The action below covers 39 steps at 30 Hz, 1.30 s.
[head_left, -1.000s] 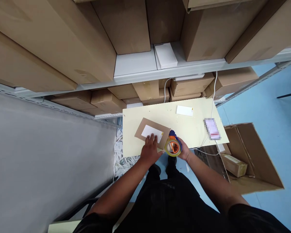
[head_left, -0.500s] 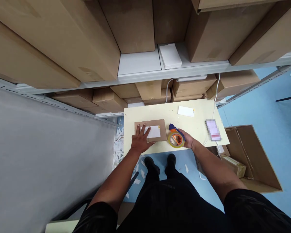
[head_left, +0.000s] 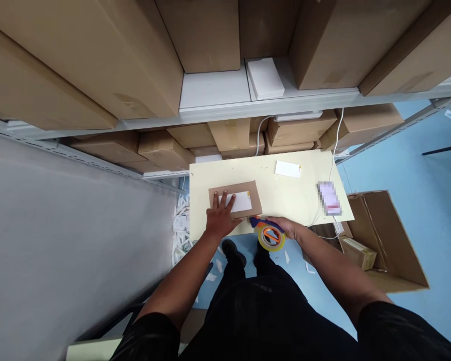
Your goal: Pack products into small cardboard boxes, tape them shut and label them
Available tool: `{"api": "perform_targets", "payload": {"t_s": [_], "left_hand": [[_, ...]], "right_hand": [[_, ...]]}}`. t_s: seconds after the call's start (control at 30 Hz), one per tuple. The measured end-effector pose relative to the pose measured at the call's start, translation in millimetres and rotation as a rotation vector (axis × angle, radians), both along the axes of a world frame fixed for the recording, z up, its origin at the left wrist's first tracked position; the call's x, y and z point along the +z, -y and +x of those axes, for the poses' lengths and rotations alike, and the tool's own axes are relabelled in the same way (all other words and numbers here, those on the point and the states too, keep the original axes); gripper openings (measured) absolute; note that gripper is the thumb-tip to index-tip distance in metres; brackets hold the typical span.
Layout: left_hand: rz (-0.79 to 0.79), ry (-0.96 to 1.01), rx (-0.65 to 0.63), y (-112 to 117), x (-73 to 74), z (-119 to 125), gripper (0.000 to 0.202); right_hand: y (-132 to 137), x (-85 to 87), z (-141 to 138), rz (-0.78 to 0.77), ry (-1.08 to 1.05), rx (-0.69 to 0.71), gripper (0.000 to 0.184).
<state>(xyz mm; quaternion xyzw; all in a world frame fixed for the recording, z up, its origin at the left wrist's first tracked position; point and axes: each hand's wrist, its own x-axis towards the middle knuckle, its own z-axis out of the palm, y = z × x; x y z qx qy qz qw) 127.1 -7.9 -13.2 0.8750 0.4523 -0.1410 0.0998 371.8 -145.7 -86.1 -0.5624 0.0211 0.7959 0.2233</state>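
Observation:
A flat brown cardboard parcel (head_left: pixel 248 193) with a white label (head_left: pixel 241 201) lies on the pale yellow table (head_left: pixel 285 193), near its front edge. My left hand (head_left: pixel 220 218) lies flat on the parcel's left part, fingers spread. My right hand (head_left: pixel 290 228) grips a tape dispenser (head_left: pixel 269 233) with a yellow tape roll, orange core and blue handle. The dispenser sits at the table's front edge, its head touching the parcel's near right corner.
A white card (head_left: pixel 287 169) and a phone (head_left: pixel 328 199) on a white cable lie at the table's far right. Cardboard boxes fill the shelves (head_left: pixel 218 108) behind. An open carton (head_left: pixel 383 240) stands on the blue floor at right. Paper scraps (head_left: pixel 180 225) litter the floor at left.
The parcel was turned square to the table under my left hand. My right hand then brought the tape dispenser left and toward me, to the parcel's near right corner.

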Motion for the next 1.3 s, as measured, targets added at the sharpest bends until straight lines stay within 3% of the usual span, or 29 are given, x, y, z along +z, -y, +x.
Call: {"api": "perform_targets", "payload": {"t_s": [0.07,0.13,0.2,0.3,0.47,0.57,0.73,0.9,1.0,1.07,1.17,1.3], "left_hand": [[-0.013,0.014,0.012,1.0,0.0,0.9,0.1],[-0.026,0.038,0.019,1.5,0.2,1.0,0.1],[-0.029,0.068,0.023,2.0,0.1,0.2,0.099],[-0.02,0.103,0.035,2.8,-1.1,-2.1,0.098],[0.011,0.143,0.023,3.6,-6.3,-6.6,0.099],[0.016,0.156,0.015,3.0,-8.8,-8.9,0.099],[0.018,0.151,0.004,1.7,-8.9,-9.9,0.097],[0.031,0.139,0.009,3.0,-7.5,-9.1,0.099],[0.037,0.151,0.015,4.7,-7.5,-9.5,0.1],[0.033,0.162,0.021,5.4,-7.4,-10.3,0.099],[0.012,0.174,0.033,5.8,-7.3,-11.9,0.1],[0.029,0.212,0.036,6.9,-8.1,-14.3,0.102]], "right_hand": [[-26.7,0.6,-13.9,0.095,0.1,0.123,0.034],[-41.0,0.0,-35.1,0.244,0.164,0.115,0.025],[-41.4,-0.1,-54.7,0.347,0.178,0.048,0.019],[-18.4,5.4,-62.4,0.323,0.212,0.024,0.017],[45.8,36.4,-15.3,0.223,0.373,-0.036,0.033],[66.6,55.9,17.8,0.274,0.702,-0.025,0.032],[50.6,64.0,47.1,0.466,1.286,0.144,0.031],[14.9,72.6,49.0,0.511,1.344,0.011,0.037],[-8.1,100.4,43.8,0.638,1.317,-0.068,0.036],[-31.1,129.4,39.9,0.759,1.386,-0.021,0.035],[-84.1,182.1,31.6,1.043,1.622,0.165,0.033],[-181.1,252.3,11.9,1.354,1.898,0.466,0.032]]}}
